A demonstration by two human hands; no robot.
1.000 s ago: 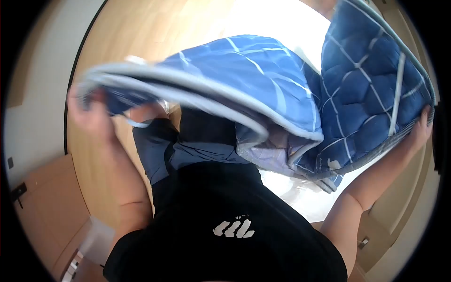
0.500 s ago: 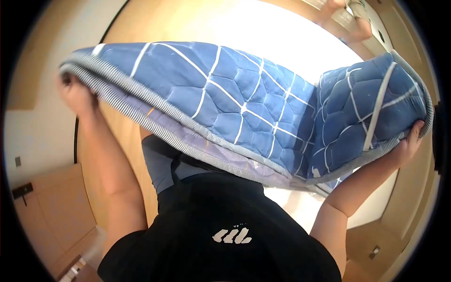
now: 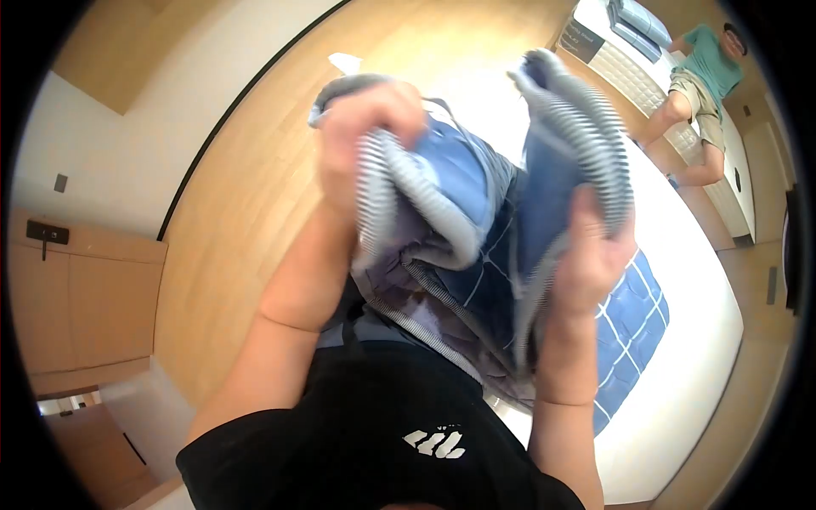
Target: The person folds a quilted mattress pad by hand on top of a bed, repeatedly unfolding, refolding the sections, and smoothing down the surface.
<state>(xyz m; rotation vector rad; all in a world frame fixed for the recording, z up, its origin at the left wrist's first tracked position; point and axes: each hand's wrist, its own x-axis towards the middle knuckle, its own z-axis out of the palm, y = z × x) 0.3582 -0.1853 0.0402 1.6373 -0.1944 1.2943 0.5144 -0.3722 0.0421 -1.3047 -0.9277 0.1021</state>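
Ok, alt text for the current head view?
A person's left hand and right hand grip a bunched blue quilted pad by its striped edging, in front of a black shirt. At the right, blue white-gridded fabric lies on a white surface. At upper right is another person in a green top.

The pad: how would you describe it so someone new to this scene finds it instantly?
Start from the white bed at the right; partly over it is a blue pad with white grid lines and striped trim. Unlike the folded bundle at the top right, it is bunched up in the left hand and right hand.
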